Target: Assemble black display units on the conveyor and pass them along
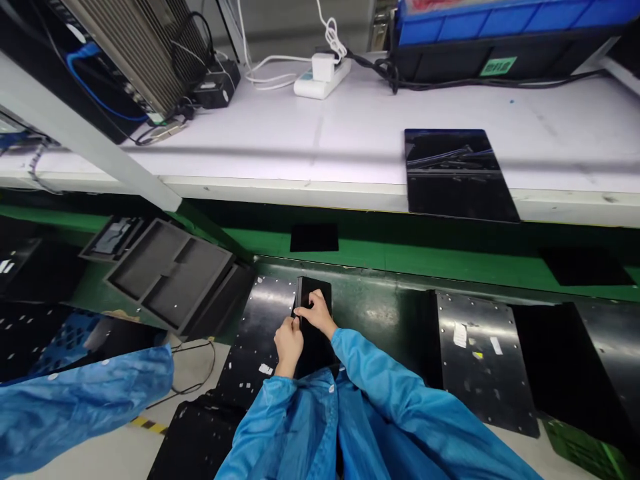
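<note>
A flat black tablet-like case lies in front of my body, with a raised strip along its left edge. My left hand is closed at this edge, its fingers curled and thumb pressed in. From the right, my right hand reaches over the case, thumb and forefinger bent at the same edge. The fingertips of both hands almost meet there; any small part between them is too small to make out. Beside the case on the left is a dark metal plate with screws along its borders.
Grey trays are stacked at left. Another person's blue sleeve enters from the left. A black glossy panel overhangs the white shelf edge. Another metal plate lies at right. A power strip and blue bin stand behind.
</note>
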Demonstrator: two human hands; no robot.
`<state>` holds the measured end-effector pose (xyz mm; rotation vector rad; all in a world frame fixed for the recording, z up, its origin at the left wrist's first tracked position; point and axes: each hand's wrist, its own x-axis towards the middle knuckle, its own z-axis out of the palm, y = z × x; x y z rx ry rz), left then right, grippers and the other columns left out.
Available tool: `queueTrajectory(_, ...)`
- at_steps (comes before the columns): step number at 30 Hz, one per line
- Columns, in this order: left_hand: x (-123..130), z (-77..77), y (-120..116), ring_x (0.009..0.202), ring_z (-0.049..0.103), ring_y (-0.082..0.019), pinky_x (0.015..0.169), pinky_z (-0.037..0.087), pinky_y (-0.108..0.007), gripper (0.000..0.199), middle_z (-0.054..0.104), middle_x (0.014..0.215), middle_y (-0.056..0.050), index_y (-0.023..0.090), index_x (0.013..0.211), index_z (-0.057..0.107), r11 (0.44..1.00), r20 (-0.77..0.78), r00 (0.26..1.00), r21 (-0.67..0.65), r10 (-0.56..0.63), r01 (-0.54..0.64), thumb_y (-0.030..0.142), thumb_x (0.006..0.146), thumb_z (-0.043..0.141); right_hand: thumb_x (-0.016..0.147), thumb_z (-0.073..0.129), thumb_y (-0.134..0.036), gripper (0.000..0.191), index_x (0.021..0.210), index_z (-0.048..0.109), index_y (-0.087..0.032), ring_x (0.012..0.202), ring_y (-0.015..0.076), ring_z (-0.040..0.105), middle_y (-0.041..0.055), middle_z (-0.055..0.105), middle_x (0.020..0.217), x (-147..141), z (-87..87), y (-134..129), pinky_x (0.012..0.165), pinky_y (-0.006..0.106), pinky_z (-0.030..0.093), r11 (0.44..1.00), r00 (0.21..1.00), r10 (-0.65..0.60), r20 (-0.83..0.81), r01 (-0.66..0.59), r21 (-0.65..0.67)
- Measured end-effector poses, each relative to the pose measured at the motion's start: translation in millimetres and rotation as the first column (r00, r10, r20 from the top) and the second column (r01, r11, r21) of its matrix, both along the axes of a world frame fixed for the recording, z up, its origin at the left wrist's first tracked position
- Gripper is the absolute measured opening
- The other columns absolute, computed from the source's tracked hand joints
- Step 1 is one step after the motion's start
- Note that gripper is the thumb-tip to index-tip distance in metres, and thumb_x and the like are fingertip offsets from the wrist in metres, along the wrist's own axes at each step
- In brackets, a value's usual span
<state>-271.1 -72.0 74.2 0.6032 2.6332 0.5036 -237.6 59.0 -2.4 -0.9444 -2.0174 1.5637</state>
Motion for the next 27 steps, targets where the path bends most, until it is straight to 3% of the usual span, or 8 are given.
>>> queueTrajectory(3, -4, -4.0, 2, 0.09, 0.074, -0.032, 0.072, 0.041, -0.034, 0.033, 0.079, 0.093, -0.016, 0.018, 0.102, 0.075, 1.0, 0.004, 1.0, 0.029, -0.004, 0.004, 0.029, 0.106, 0.044, 0.061, 0.082, -0.044, 0.049, 0.067, 0.038, -0.024, 0.083, 0.0164, 0.043, -0.003, 0.04, 0.089, -3, 4.5, -1, 0.076, 0.029, 0.039, 0.998, 0.998, -0.055, -0.021, 0.055, -0.005)
queueTrajectory(6, -12, -9.4, 2, 0.093, 0.074, -0.034, 0.075, 0.043, -0.037, 0.035, 0.079, 0.096, -0.019, 0.016, 0.106, 0.076, 1.0, 0.004, 1.0, 0.012, 0.007, -0.007, 0.029, 0.106, 0.043, 0.065, 0.076, -0.042, 0.038, 0.068, 0.042, -0.024, 0.084, 0.0178, 0.046, -0.001, 0.045, 0.09, 13, 15.7, 2, 0.077, 0.03, 0.042, 0.995, 0.996, -0.081, -0.041, 0.079, -0.055)
queueTrajectory(9, -26, -14.9, -3, 0.092, 0.074, -0.037, 0.077, 0.045, -0.04, 0.039, 0.078, 0.096, -0.023, 0.013, 0.106, 0.076, 0.991, -0.028, 0.993, -0.057, 0.116, -0.118, 0.028, 0.106, 0.041, 0.073, 0.064, -0.041, 0.022, 0.084, 0.057, -0.023, 0.086, 0.0201, 0.052, 0.0016, 0.056, 0.091, 39, 26.0, 6, 0.078, 0.029, 0.045, 0.98, 0.996, -0.074, -0.049, 0.063, -0.189)
queueTrajectory(12, -44, -20.4, -12, 0.088, 0.073, -0.035, 0.077, 0.047, -0.039, 0.041, 0.077, 0.096, -0.021, 0.015, 0.109, 0.075, 0.976, -0.111, 0.97, 0.009, 0.217, -0.217, 0.032, 0.107, 0.038, 0.074, 0.06, -0.041, 0.032, 0.1, 0.061, -0.023, 0.091, 0.0228, 0.058, 0.0033, 0.065, 0.095, 66, 29.0, 14, 0.083, 0.03, 0.048, 0.955, 0.993, -0.107, -0.047, 0.089, -0.283)
queueTrajectory(17, -95, -30.7, -38, 0.083, 0.069, -0.03, 0.075, 0.045, -0.035, 0.038, 0.075, 0.089, -0.016, 0.017, 0.094, 0.072, 0.966, -0.151, 0.956, 0.099, 0.251, -0.238, 0.034, 0.105, 0.04, 0.08, 0.054, -0.039, 0.024, 0.096, 0.061, -0.023, 0.11, 0.0284, 0.066, 0.0075, 0.072, 0.106, 109, 24.3, 53, 0.098, 0.035, 0.051, 0.944, 0.989, -0.15, 0.008, 0.145, -0.297)
queueTrajectory(20, -137, -41.4, -64, 0.079, 0.064, -0.025, 0.073, 0.043, -0.031, 0.037, 0.071, 0.079, -0.01, 0.019, 0.082, 0.067, 0.966, -0.141, 0.965, 0.165, 0.222, -0.198, 0.035, 0.104, 0.042, 0.084, 0.052, -0.039, 0.024, 0.093, 0.065, -0.021, 0.109, 0.0312, 0.07, 0.0106, 0.075, 0.106, 141, 21.7, 86, 0.099, 0.039, 0.052, 0.933, 0.985, -0.158, 0.071, 0.172, -0.316)
queueTrajectory(24, -170, -59.1, -95, 0.081, 0.065, -0.024, 0.076, 0.046, -0.031, 0.033, 0.07, 0.077, -0.008, 0.02, 0.08, 0.065, 0.972, -0.097, 0.98, 0.181, 0.171, -0.152, 0.033, 0.101, 0.044, 0.092, 0.044, -0.049, 0.044, 0.097, 0.072, -0.017, 0.102, 0.0306, 0.074, 0.0164, 0.077, 0.107, 183, 8.5, 123, 0.088, 0.037, 0.057, 0.88, 0.956, -0.24, 0.167, 0.287, -0.379)
queueTrajectory(27, -174, -67.7, -96, 0.094, 0.069, -0.03, 0.087, 0.051, -0.037, 0.026, 0.074, 0.091, -0.013, 0.019, 0.09, 0.07, 0.976, -0.202, 0.959, 0.124, 0.202, -0.179, 0.029, 0.098, 0.048, 0.092, 0.047, -0.059, 0.052, 0.095, 0.076, -0.016, 0.085, 0.028, 0.074, 0.0168, 0.078, 0.094, 197, -11.0, 141, 0.069, 0.033, 0.055, 0.784, 0.88, -0.371, 0.297, 0.468, -0.407)
